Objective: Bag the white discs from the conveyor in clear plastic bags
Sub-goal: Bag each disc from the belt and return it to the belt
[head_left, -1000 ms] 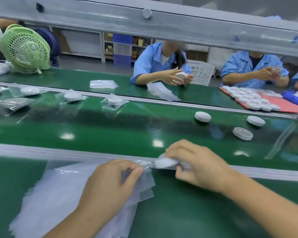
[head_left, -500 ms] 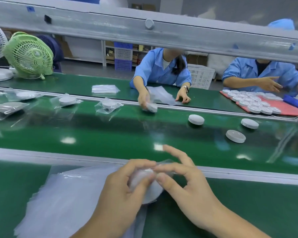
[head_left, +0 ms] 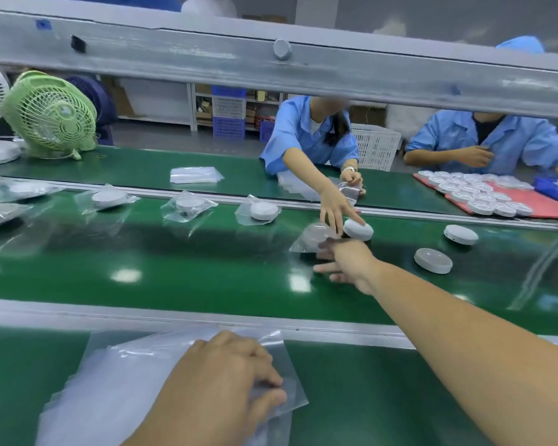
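Gently now: with the right hand (head_left: 345,262) stretched over the conveyor (head_left: 174,268), lay the bagged disc (head_left: 313,237) flat at its fingertips, steering wide of another worker's hand (head_left: 334,210) touching the bare white disc (head_left: 358,229) just beside. Cannot tell whether gripping the plastic or released: too blurred there. With the left hand (head_left: 226,378), curled and pinching the top of the stack of clear bags (head_left: 116,381) on the near counter (head_left: 368,397), peel off one sheet only. Cannot make out the bag's mouth, sealed or not. Next loose disc (head_left: 432,260) near; another cut off at the right edge.
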Action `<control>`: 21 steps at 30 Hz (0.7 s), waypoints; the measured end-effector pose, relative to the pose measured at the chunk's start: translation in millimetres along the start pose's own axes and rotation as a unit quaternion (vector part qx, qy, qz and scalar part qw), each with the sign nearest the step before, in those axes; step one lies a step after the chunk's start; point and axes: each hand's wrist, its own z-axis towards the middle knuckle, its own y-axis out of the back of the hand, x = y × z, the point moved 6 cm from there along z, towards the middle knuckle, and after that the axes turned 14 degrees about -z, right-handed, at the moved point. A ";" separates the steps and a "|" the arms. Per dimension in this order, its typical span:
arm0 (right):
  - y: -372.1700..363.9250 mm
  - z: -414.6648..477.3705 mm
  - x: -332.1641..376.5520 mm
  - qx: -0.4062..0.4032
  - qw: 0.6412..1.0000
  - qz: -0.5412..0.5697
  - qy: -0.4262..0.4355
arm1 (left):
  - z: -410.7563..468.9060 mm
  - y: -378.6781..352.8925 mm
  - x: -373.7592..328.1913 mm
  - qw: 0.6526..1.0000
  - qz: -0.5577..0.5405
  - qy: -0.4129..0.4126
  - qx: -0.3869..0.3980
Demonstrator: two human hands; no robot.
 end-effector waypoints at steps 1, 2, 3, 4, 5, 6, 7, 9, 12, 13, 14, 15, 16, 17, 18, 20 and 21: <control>-1.5 5.2 -2.3 0.024 0.999 -0.029 0.005 | 0.3 -2.7 -2.8 1.000 -0.002 -0.011 0.016; 1.2 9.4 -3.8 0.018 0.997 -0.066 0.017 | 1.1 -3.9 -4.5 0.999 0.009 -0.020 0.033; 10.8 13.8 -5.2 -0.019 0.993 -0.113 0.037 | 2.0 -3.6 -5.8 0.998 0.027 -0.040 0.031; 24.6 16.0 -6.1 -0.075 0.979 -0.181 0.054 | 3.0 -2.6 -6.1 0.998 0.003 -0.052 0.029; 41.3 16.5 -8.8 -0.136 0.950 -0.275 0.056 | 2.8 -1.3 -7.1 0.998 -0.012 -0.052 0.030; 60.0 15.1 -13.3 -0.199 0.902 -0.380 0.042 | 3.0 -1.6 -7.9 0.998 -0.015 -0.042 0.038; 79.7 14.0 -20.2 -0.252 0.846 -0.470 0.020 | 3.7 -3.1 -7.7 0.998 -0.010 -0.043 0.042; 113.0 16.2 -43.1 -0.277 0.772 -0.570 -0.037 | 1.3 -4.9 -8.7 0.997 0.021 -0.072 0.030; 142.0 28.7 -80.2 -0.175 0.780 -0.594 -0.084 | 3.1 -4.7 -8.3 0.997 -0.007 -0.068 0.023; 148.7 32.6 -83.0 -0.171 0.798 -0.574 -0.066 | 2.1 -1.7 -10.0 0.997 -0.007 -0.071 -0.010; 154.0 35.2 -81.3 -0.190 0.815 -0.546 -0.044 | 2.1 -0.6 -11.2 0.997 -0.011 -0.076 -0.025; 157.7 36.4 -77.6 -0.219 0.818 -0.532 -0.022 | 2.1 -2.0 -10.6 0.996 -0.010 -0.084 -0.032; 158.1 35.4 -73.4 -0.234 0.812 -0.535 -0.006 | 1.5 -1.8 -10.5 0.996 -0.016 -0.084 -0.034; 156.2 34.4 -69.9 -0.233 0.804 -0.547 0.004 | 0.5 -1.5 -8.9 0.996 -0.026 -0.079 -0.038; 152.1 32.3 -65.7 -0.229 0.795 -0.562 0.013 | 0.6 0.2 -7.1 0.996 -0.035 -0.074 -0.047; 144.7 26.1 -55.4 -0.233 0.773 -0.590 0.034 | 0.5 3.4 -2.7 0.995 -0.046 -0.059 -0.073; 140.4 21.0 -50.3 -0.234 0.774 -0.587 0.049 | 0.5 4.7 -0.1 0.995 -0.050 -0.038 -0.083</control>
